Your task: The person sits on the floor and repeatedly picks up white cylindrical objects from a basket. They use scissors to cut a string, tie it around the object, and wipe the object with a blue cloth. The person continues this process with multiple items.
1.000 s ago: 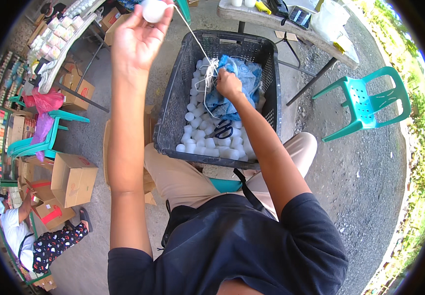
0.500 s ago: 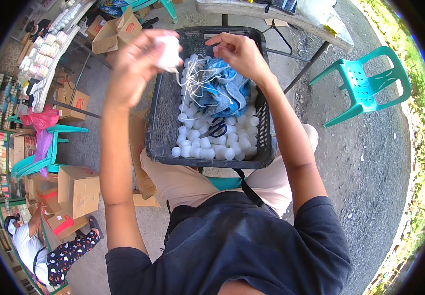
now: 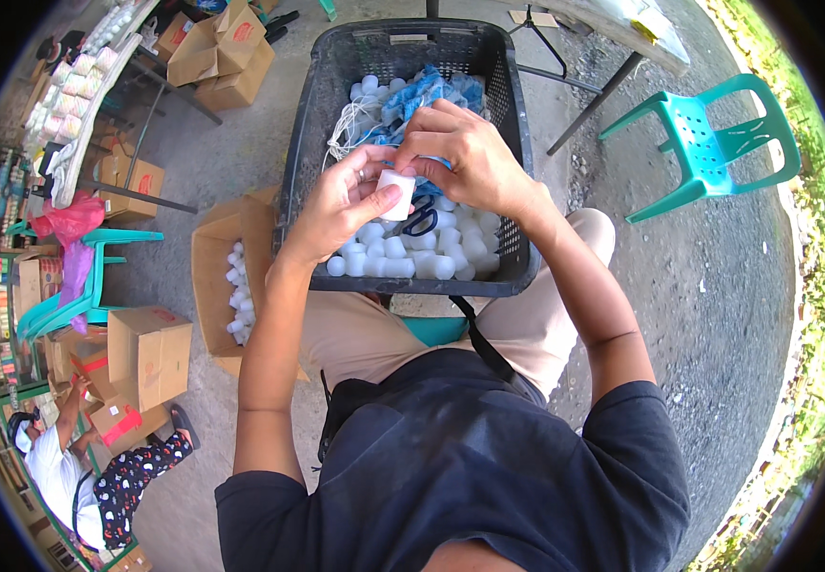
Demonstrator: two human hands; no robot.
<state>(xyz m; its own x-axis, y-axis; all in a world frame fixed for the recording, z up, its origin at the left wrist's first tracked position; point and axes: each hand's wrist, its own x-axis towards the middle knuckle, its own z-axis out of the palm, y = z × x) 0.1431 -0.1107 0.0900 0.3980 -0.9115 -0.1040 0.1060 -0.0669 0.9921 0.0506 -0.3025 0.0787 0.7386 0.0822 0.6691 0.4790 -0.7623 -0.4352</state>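
My left hand [image 3: 341, 200] grips a small white cup-shaped piece [image 3: 396, 197] between thumb and fingers, above the black plastic crate [image 3: 432, 285]. At the top edge of that piece, my right hand [image 3: 470, 157] is closed in a pinch; whatever is between its fingertips is hidden. Many similar small white pieces [image 3: 398, 250] fill the crate's near part. Dark-handled scissors [image 3: 420, 219] lie on them, just below my hands. Behind are a rumpled blue cloth [image 3: 422, 93] and a loose bundle of white strings [image 3: 341, 133].
Left of the crate, an open cardboard box [image 3: 212, 250] holds more white pieces. A green plastic chair [image 3: 703, 143] stands at right, near a table [image 3: 613, 27]. Another table [image 3: 74, 143], cartons [image 3: 150, 357] and a crouching person [image 3: 69, 477] are at left.
My left hand has come down and right with the white piece, and my right hand has moved down to meet it. The view has shifted, showing more of the cardboard box.
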